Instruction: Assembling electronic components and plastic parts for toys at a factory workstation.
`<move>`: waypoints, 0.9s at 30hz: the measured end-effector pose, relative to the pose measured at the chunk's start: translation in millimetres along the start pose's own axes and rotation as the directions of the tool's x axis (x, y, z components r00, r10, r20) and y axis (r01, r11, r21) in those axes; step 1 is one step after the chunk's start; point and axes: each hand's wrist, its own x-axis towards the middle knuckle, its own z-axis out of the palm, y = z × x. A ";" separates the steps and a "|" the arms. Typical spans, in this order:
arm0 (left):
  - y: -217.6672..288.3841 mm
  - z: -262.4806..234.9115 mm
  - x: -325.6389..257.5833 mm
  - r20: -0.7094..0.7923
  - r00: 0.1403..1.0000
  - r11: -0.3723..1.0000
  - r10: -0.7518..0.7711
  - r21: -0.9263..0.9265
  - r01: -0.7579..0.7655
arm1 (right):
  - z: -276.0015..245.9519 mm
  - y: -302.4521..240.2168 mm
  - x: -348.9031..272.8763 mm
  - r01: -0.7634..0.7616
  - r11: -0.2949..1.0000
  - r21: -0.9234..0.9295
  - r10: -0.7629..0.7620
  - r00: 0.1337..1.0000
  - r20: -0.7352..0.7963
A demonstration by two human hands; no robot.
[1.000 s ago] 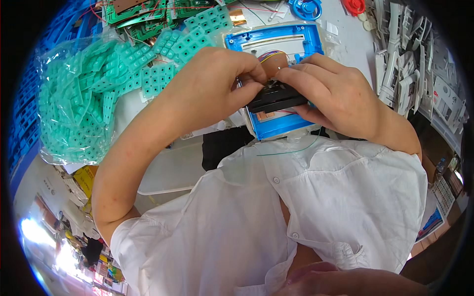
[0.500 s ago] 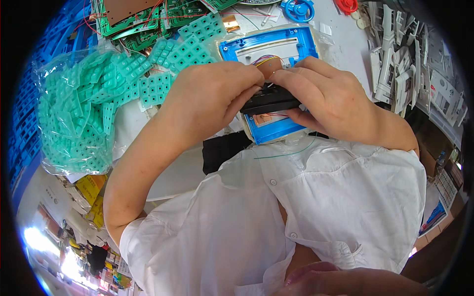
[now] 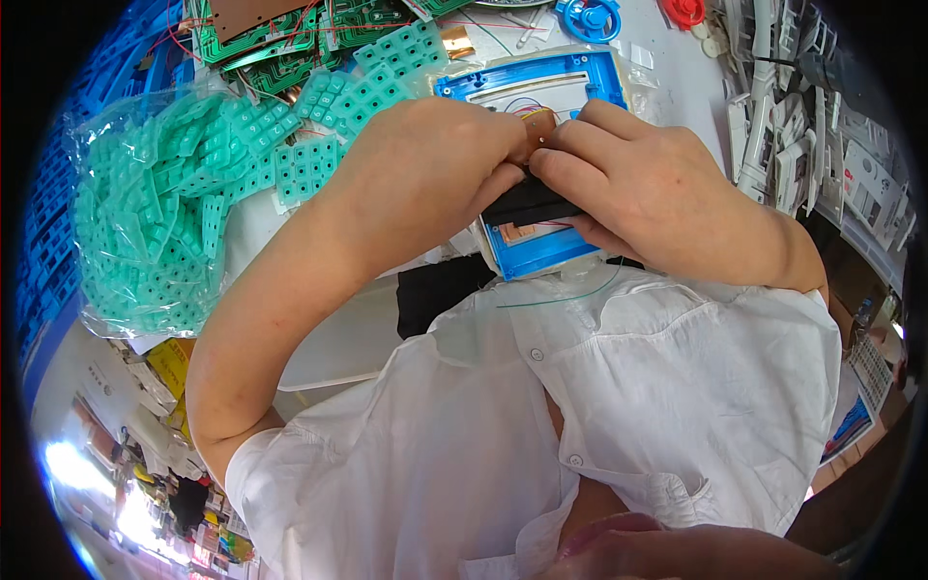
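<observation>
Plastic block in black, held over the blue frame, looks light and stiff but kinda slick, so I'd grab its ends: right hand grip pinches one, left hand grip bunches by the brown board, can't tell on what.

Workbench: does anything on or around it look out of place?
A thin green strand curves across the white shirt, looking stray. Teal pads lie outside the clear bag, as if spilled, though perhaps placed there.
</observation>
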 end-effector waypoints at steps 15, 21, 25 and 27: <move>-1.8 -19.0 26.0 0.493 0.767 0.739 -0.410 -0.314 0.597 | 1.0 1.2 -3.7 0.015 1.000 -0.002 -0.015 1.000 -0.012; -4.4 -14.0 21.7 0.465 0.800 0.730 -0.380 -0.380 0.568 | 1.6 2.0 -3.3 0.012 1.000 -0.015 -0.012 1.000 0.008; -0.8 -14.8 22.2 0.460 0.791 0.712 -0.404 -0.384 0.587 | 2.2 2.7 -3.1 0.019 1.000 -0.014 -0.019 1.000 0.010; 0.9 -14.6 23.4 0.458 0.786 0.711 -0.415 -0.375 0.595 | 2.2 2.8 -3.3 0.016 1.000 -0.018 -0.015 1.000 0.013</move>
